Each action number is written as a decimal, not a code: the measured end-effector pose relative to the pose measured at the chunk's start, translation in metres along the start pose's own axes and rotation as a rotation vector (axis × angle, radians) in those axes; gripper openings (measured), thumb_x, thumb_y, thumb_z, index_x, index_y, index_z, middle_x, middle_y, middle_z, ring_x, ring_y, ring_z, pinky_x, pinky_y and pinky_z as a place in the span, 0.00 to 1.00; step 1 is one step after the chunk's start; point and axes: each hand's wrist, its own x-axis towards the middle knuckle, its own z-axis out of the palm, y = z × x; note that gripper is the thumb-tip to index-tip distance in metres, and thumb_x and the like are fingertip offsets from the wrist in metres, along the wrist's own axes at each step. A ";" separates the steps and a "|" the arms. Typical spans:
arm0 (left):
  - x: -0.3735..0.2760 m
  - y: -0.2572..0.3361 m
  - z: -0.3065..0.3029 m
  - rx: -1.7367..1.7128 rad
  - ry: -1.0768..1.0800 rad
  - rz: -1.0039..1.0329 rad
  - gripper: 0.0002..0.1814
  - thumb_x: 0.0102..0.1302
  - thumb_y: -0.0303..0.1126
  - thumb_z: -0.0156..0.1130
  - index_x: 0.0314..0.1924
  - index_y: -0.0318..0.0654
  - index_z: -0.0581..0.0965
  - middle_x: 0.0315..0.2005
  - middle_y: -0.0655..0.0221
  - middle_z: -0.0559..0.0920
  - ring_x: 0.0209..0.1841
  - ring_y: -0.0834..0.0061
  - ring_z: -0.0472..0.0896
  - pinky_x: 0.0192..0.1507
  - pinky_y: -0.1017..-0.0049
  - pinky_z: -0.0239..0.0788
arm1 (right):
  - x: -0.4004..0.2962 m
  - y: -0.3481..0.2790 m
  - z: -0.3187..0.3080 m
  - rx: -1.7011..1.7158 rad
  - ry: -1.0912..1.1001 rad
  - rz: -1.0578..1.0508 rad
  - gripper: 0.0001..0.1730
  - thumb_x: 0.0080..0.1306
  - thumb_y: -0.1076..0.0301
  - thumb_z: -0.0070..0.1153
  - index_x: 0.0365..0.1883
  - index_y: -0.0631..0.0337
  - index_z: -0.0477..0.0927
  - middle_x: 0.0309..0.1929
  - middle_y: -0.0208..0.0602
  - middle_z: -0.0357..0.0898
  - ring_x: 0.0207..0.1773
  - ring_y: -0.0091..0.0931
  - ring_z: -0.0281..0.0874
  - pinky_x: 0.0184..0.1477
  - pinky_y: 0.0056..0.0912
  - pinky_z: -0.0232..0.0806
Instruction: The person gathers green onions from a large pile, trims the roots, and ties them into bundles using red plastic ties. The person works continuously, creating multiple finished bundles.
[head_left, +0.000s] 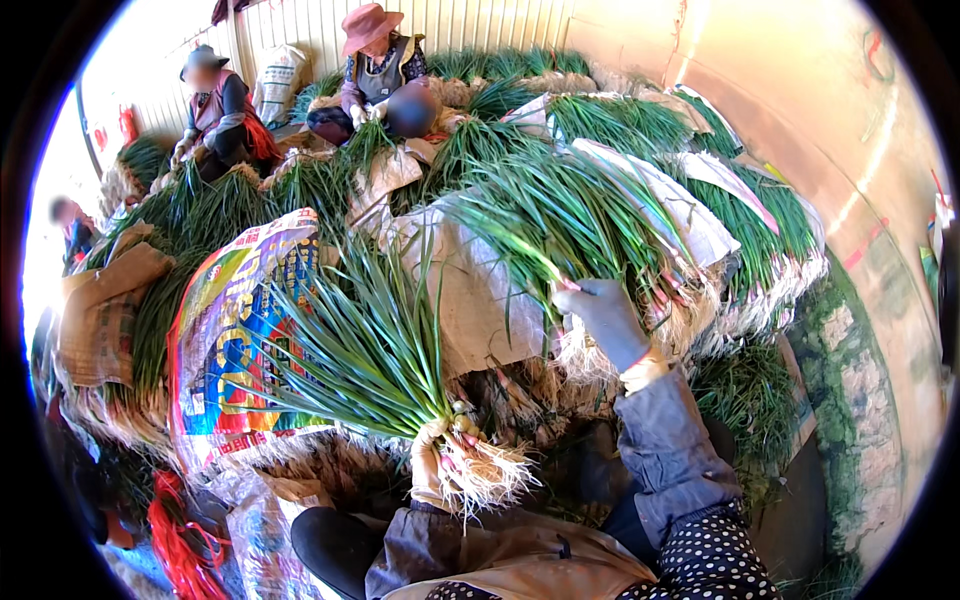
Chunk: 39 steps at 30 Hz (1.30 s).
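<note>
My left hand (427, 466), in a pale glove, is closed around the base of a thick bunch of green onions (375, 345). The green leaves fan up and to the left, while pinkish-white bulbs and a tangle of pale roots (491, 476) stick out to the right of the hand. My right hand (606, 319), in a grey glove, pinches a green onion stalk (541, 261) near its reddish bulb end. It stands in front of a large heap of green onions (592, 217), whose roots hang towards me.
A woven sack (476, 285) and a colourful printed sack (247, 345) lie over the heaps. Red plastic ties (180, 536) lie at lower left. Two seated people, one in a pink hat (369, 28), handle onions at the back. A wall (817, 97) curves along the right.
</note>
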 end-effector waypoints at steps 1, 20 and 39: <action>0.002 -0.003 -0.005 -0.021 -0.005 -0.007 0.21 0.62 0.34 0.61 0.50 0.28 0.71 0.30 0.65 0.75 0.32 0.68 0.72 0.41 0.69 0.65 | -0.010 -0.004 0.005 0.057 -0.036 -0.026 0.15 0.65 0.54 0.59 0.33 0.57 0.83 0.17 0.29 0.76 0.18 0.21 0.70 0.24 0.29 0.65; -0.004 -0.006 -0.028 0.162 0.090 -0.002 0.28 0.61 0.38 0.60 0.55 0.21 0.73 0.47 0.46 0.82 0.48 0.54 0.81 0.58 0.60 0.72 | -0.111 0.035 0.110 -0.202 -0.547 -0.184 0.38 0.71 0.35 0.43 0.23 0.64 0.79 0.18 0.51 0.74 0.23 0.43 0.76 0.30 0.48 0.64; -0.003 -0.004 -0.026 0.016 -0.078 -0.123 0.29 0.63 0.37 0.63 0.59 0.25 0.71 0.42 0.57 0.82 0.44 0.62 0.82 0.54 0.64 0.74 | -0.080 0.015 0.150 1.460 -0.366 0.524 0.12 0.66 0.65 0.54 0.39 0.67 0.78 0.23 0.35 0.75 0.18 0.24 0.71 0.20 0.27 0.66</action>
